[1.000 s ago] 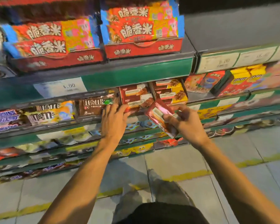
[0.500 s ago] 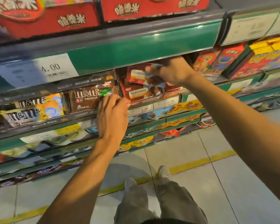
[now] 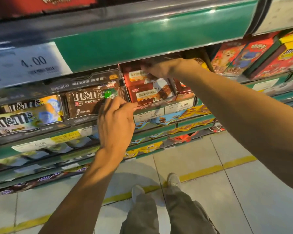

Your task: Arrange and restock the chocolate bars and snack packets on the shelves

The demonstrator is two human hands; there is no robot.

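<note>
Head view: right hand [image 3: 161,69] deeper among red chocolate boxes [image 3: 147,85] than before.

You stood on pale floor tiles [image 3: 243,191] crossed by a yellow line [image 3: 201,173]; price label [image 3: 29,65] read 4.00.

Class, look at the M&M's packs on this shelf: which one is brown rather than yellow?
The brown M&M's pack, standing in the tray just left of the red chocolate boxes, beside the left hand. The packs further left are yellow.
</note>
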